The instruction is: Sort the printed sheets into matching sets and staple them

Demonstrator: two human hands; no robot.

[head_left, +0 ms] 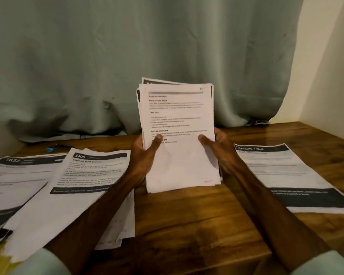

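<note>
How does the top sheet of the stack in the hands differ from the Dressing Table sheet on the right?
The top sheet is raised, fronting a stack gripped by the left hand and right hand; the Dressing Table sheet lies flat on the table. The top sheet has plain bold headings on white; the Dressing Table sheet has a dark header and a dark lower band. Both are white printed pages.
</note>
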